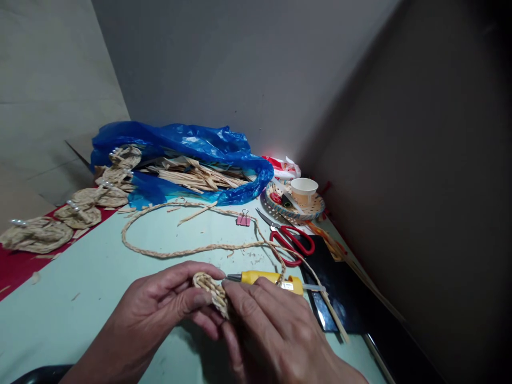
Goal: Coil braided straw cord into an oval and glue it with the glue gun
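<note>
Between my two hands is a small coil of braided straw (210, 288), held above the table near its front. My left hand (176, 298) pinches the coil's left side between thumb and fingers. My right hand (276, 325) presses on its right side, with the fingertips partly hidden behind the knuckles. A long straw braid (160, 254) loops across the table and comes back near my right hand; where it joins the coil, if it does, is hidden. Just beyond my right hand lies a yellow glue gun (256, 277), its dark nozzle pointing left.
Red-handled scissors (290, 242) and a pink binder clip (243, 220) lie beyond the glue gun. A blue plastic bag (172, 133) of straw strips stands at the back. Several woven straw pieces (40, 234) line the left. A woven tray (316, 209) carries a paper cup (304, 192).
</note>
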{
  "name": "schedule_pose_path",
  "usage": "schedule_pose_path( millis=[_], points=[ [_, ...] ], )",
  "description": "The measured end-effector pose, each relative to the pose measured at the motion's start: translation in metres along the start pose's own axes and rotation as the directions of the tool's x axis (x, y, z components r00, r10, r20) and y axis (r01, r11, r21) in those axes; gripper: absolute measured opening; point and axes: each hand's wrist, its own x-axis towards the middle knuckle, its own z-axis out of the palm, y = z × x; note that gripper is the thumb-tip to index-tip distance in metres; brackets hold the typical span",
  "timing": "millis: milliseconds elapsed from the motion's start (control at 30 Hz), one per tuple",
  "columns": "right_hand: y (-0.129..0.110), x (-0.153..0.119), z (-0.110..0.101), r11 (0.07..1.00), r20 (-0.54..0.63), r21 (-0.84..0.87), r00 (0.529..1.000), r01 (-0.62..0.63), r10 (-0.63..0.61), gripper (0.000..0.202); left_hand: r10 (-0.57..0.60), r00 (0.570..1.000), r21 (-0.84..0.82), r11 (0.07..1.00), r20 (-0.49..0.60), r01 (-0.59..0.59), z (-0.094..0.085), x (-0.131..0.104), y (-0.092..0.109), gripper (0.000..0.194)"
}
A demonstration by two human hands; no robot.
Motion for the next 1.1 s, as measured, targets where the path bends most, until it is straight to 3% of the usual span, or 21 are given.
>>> schedule_pose_path(
  millis=[133, 200, 300, 467, 600, 700, 833, 967, 1100],
  points=[
    [-0.002, 0.001, 0.000, 1.000, 0.042, 0.017, 0.999, -0.018, 0.017, 0.023, 0.030, 0.999, 0.153, 0.988, -0.021, -0.027, -0.007, -0.001, -0.002, 0.024],
    [-0.003, 0.000, 0.001, 1.000, 0.014, 0.004, 0.999, -0.030, 0.030, 0.024, 0.136, 0.987, 0.326, 0.940, -0.080, -0.103, -0.014, -0.001, -0.006, 0.027],
    [-0.006, -0.003, 0.004, 0.998, 0.011, -0.009, 0.998, -0.057, 0.058, 0.024, 0.356, 0.927, 0.598, 0.771, -0.117, -0.221, -0.024, -0.002, -0.014, 0.030],
    [-0.017, -0.006, 0.009, 0.990, 0.025, -0.005, 0.990, -0.142, 0.142, 0.026, 0.576, 0.799, 0.710, 0.490, 0.173, -0.506, -0.028, -0.001, -0.025, 0.019],
    [-0.027, -0.007, 0.009, 0.955, -0.008, -0.038, 0.956, -0.294, 0.294, 0.036, 0.656, 0.692, 0.754, 0.279, 0.302, -0.594, -0.027, -0.001, -0.024, 0.017],
    [-0.028, -0.007, 0.007, 0.953, 0.009, -0.044, 0.954, -0.300, 0.300, 0.042, 0.694, 0.623, 0.770, 0.156, 0.361, -0.619, -0.027, -0.002, -0.025, 0.014],
    [-0.021, -0.005, 0.007, 0.956, 0.038, 0.037, 0.956, -0.292, 0.291, 0.044, 0.678, 0.614, 0.740, 0.152, 0.404, -0.655, -0.026, -0.001, -0.031, 0.020],
    [-0.008, 0.001, 0.003, 0.976, 0.091, 0.151, 0.986, -0.154, 0.142, 0.048, 0.692, 0.572, 0.714, 0.116, 0.440, -0.691, -0.027, 0.002, -0.035, 0.022],
    [0.003, 0.005, -0.013, 0.956, -0.016, 0.253, 0.987, -0.150, 0.159, 0.046, 0.710, 0.552, 0.742, 0.061, 0.438, -0.667, -0.032, 0.002, -0.031, 0.018]
  ],
)
